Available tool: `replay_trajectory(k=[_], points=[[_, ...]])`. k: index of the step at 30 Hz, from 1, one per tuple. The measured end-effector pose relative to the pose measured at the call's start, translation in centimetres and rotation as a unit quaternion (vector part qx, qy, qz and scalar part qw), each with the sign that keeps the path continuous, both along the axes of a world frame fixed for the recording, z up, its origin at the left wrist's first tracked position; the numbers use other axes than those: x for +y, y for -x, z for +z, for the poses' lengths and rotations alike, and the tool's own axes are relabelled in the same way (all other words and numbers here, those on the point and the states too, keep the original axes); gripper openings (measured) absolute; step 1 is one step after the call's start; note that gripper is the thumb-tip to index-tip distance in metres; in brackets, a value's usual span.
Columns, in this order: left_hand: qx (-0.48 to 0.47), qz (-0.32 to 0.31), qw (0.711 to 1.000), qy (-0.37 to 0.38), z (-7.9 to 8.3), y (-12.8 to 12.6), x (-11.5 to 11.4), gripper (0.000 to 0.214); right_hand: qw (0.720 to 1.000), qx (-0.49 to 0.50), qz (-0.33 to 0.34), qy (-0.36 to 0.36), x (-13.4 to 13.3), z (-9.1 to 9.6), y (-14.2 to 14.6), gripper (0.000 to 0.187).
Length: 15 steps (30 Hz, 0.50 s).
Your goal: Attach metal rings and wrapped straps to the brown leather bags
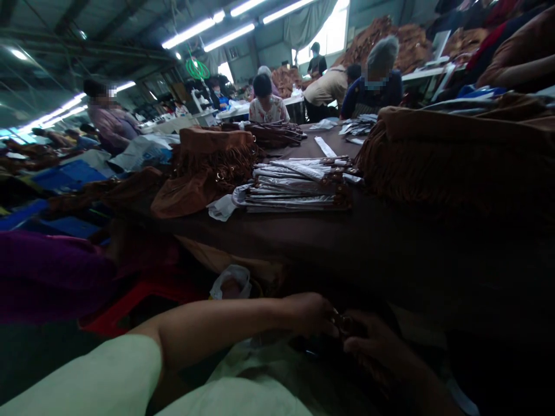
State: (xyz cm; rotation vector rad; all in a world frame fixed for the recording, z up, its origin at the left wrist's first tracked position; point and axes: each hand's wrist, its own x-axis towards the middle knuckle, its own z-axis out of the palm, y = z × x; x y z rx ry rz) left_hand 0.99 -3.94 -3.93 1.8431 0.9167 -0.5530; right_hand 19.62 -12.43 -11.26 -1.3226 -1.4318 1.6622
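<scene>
A long dark-brown work table (390,248) holds fringed brown suede bags (212,162) on either side of stacks of plastic-wrapped straps (297,185), with a crumpled white plastic scrap (222,207) at the near stack's edge.

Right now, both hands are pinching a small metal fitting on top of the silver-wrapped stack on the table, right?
No: the left hand and right hand pinch the small metal fitting below the table's edge, not on the silver-wrapped stack, as the head view shows.

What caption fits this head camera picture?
Left hand and right hand pinch a small metal fitting near fringed brown bags.
</scene>
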Motion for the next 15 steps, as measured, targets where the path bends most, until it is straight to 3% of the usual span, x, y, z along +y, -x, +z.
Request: replay_trajectory(k=[3,6,9,12,15], points=[[-0.033,-0.001,0.993,0.116,0.5,-0.6,1.2,0.025,0.999,-0.035,0.011,-0.012,-0.1,1.2,0.3,0.027],[-0.026,-0.102,0.974,0.200,0.7,-2.0,3.6,0.026,0.995,-0.085,0.014,-0.042,-0.5,2.2,1.0,0.026],[0.048,-0.232,0.933,0.269,0.8,-4.2,6.2,0.028,0.982,-0.159,0.037,-0.093,-0.6,3.3,2.0,0.025],[0.105,-0.352,0.897,0.246,0.7,-6.4,7.8,0.026,0.966,-0.217,0.040,-0.136,-0.6,3.8,2.6,0.025],[0.104,-0.412,0.894,0.143,0.4,-8.0,7.6,0.024,0.976,-0.182,0.018,-0.115,-0.8,2.9,2.4,0.025]])
